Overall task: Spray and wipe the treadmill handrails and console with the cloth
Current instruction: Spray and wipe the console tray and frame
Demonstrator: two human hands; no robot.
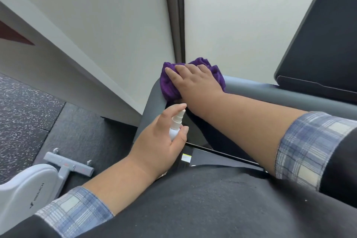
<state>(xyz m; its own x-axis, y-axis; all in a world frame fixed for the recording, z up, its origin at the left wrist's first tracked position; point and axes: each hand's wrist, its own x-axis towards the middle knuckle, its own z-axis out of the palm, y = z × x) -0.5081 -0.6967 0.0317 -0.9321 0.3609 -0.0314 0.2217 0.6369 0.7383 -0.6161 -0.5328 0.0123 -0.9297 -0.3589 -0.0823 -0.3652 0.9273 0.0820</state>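
The purple cloth sat bunched on the rounded corner of the grey handrail, right where the rail bent down toward the person. The right hand lay flat on top of it, fingers straight and spread, pressing it onto the rail rather than clutching it, prob bc a flat palm keeps more cloth on the curve while wiping. The left hand was just below, its grip closed round a small white spray bottle: thumb on the body, index finger up over the nozzle, tip aimed at the rail next to the cloth. Looked like it was kept close so a spritz could land just by the wipe w/o swapping hands. Both plaid cuffs were pushed back off the wrists, which kept them away from the wet bit, imo.

The console, dark and tilted, was off to the right w/ neither hand near it, so that part prob remained to do.

Rail surface was smooth matte grey. Behind it were pale wall panels w/ a dark vertical strip between them. Floor was black speckled rubber, w/ a white machine base bottom left.
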